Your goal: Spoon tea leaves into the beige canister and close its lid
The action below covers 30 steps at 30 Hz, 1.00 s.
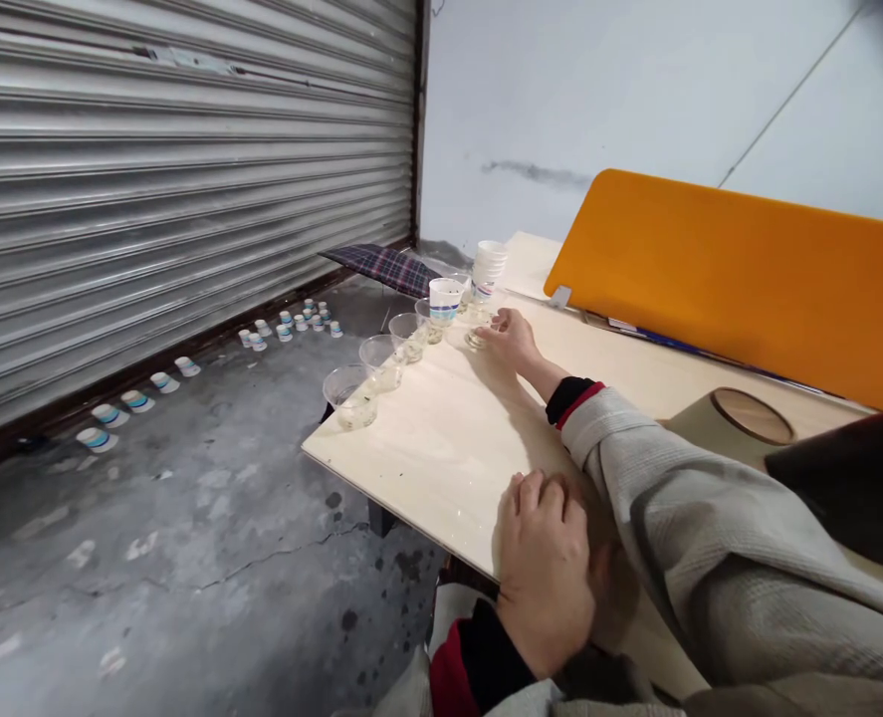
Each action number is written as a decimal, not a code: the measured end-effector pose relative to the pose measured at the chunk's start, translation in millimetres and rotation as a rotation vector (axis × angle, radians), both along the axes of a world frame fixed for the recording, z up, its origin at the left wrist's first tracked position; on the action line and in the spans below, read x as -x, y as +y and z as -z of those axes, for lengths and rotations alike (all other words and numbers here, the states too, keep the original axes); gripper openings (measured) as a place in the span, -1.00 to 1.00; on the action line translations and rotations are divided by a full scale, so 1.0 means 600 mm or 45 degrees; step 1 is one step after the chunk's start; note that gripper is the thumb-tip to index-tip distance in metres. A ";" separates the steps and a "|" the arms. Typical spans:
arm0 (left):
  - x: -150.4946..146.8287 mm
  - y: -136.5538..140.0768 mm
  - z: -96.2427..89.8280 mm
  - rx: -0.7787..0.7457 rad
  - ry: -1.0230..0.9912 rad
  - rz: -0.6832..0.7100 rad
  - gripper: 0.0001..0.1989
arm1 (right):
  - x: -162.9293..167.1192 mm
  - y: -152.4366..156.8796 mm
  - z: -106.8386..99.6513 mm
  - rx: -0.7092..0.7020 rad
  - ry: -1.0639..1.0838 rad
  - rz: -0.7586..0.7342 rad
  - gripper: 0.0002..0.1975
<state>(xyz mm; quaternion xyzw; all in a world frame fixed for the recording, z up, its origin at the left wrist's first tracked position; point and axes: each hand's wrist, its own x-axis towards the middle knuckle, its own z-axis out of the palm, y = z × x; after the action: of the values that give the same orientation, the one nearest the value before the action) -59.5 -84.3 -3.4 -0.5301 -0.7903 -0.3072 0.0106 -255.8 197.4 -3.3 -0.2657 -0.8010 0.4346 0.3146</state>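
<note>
My right hand (514, 344) reaches across the pale wooden table (426, 438), its thumb and fingers closed at the side of a clear plastic cup (475, 337). The fingers partly hide that cup. To its left, a row of clear plastic cups runs along the table's edge, the nearest cup (351, 398) at the corner. Bits of something lie in their bottoms. A white and blue paper cup (445, 301) stands among the far ones. My left hand (547, 563) rests palm down near the table's front edge, fingers loosely bent and slightly apart, holding nothing.
Behind the row rises a stack of white cups (490, 261). An orange panel (740, 279) leans along the table's far side. A round container (732, 423) stands near my right sleeve. Several paper cups (137, 400) sit on the floor by the metal shutter (187, 189), near a plaid umbrella (385, 267).
</note>
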 end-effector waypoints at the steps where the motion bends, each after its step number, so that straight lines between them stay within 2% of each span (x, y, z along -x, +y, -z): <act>1: -0.001 0.001 0.002 -0.002 -0.002 -0.005 -0.55 | 0.006 -0.002 0.001 0.001 -0.002 0.012 -0.42; 8: -0.003 0.003 0.010 -0.059 -0.063 -0.012 -0.45 | 0.023 -0.010 0.011 0.044 0.032 0.063 -0.46; 22: -0.003 0.003 0.002 -0.080 -0.179 -0.002 -0.54 | 0.036 -0.020 0.006 0.082 0.012 0.065 -0.48; 30: 0.001 0.005 0.000 -0.073 -0.239 0.021 -0.58 | 0.037 -0.018 0.007 0.027 -0.021 0.074 -0.51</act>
<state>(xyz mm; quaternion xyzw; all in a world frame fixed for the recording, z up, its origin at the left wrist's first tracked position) -60.2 -81.2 -3.1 -0.5050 -0.7743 -0.3781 -0.0509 -278.1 186.6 -7.4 -0.2959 -0.7907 0.4317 0.3176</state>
